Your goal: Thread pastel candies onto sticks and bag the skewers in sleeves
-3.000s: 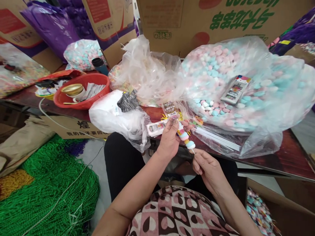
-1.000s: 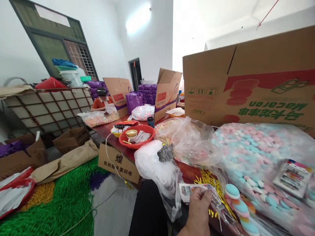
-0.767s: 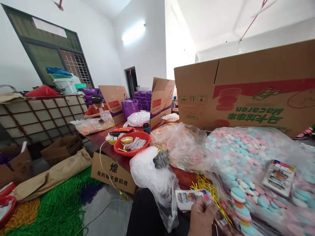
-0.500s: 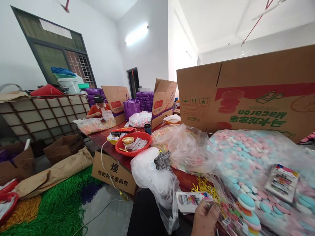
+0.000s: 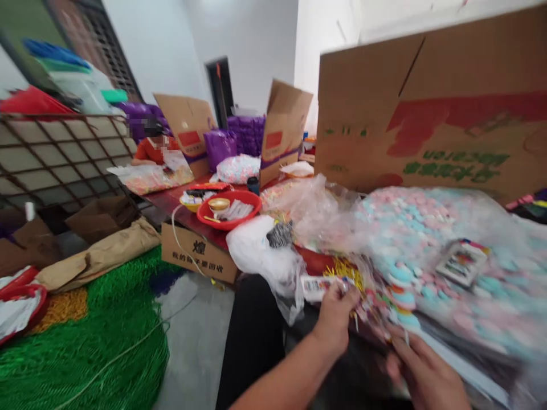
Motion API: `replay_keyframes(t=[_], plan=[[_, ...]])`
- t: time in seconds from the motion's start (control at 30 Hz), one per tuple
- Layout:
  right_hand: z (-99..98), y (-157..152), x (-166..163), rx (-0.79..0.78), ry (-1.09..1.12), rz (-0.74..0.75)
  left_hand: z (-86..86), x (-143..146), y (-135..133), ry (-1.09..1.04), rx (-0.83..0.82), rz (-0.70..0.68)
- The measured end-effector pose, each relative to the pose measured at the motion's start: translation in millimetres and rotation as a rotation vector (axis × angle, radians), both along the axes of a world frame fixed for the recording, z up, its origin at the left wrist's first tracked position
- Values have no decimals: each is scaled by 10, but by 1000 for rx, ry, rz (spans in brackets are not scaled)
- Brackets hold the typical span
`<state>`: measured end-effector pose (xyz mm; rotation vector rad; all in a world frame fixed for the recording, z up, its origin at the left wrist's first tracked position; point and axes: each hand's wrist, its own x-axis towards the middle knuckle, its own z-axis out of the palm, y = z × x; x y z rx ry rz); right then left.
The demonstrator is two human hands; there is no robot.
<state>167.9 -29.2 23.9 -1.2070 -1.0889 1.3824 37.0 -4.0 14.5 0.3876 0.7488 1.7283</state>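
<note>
At the counter's [image 5: 314, 263] near edge, the left hand [image 5: 337, 319] reaches forward, fingers pinching a wrapped candy skewer [image 5: 399, 285]; the right hand's [image 5: 423, 370] fingers pinch its stick.

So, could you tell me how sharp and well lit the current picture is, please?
Head view: motion blur smears the whole frame, worst on the right, where the green lettering on the cardboard box and the bag of pink and blue candies go soft; head view: the right hand is streaked, the left hand slightly crisper; lighting even, no hard shadows.
</note>
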Motion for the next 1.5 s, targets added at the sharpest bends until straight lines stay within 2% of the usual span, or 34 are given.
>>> replay_keyframes(t=[0.13, 0.23, 0.43, 0.63, 0.83, 1.07, 1.2, 1.27, 1.4, 1.5], plan=[[-53, 5, -50, 92, 46, -131, 19, 39, -2, -51, -72, 44], [-48, 48, 1, 73, 59, -98, -14, 23, 65, -117, -68, 22], [15, -86, 401, 62, 12, -61, 22, -91, 222, -235, -72, 22], [-32, -329, 782, -18, -61, -34, 23, -63, 418, -342, -176, 42], [-13, -348, 883, -72, -243, 50, -48, 8, 510, -297, -160, 13], [-36, -211, 1026, 41, -482, 156, -115, 22, 519, -201, -139, 21], [21, -155, 1048, 105, -608, 202, -128, 28, 529, -132, -84, 37], [56, -134, 1038, 156, -670, 178, -129, 27, 538, -101, -61, 47], [38, -119, 1017, 242, -715, -32, -133, 18, 549, -44, -56, 71], [-37, -127, 1001, 123, -601, -3, -130, 23, 537, -21, -47, 80]])
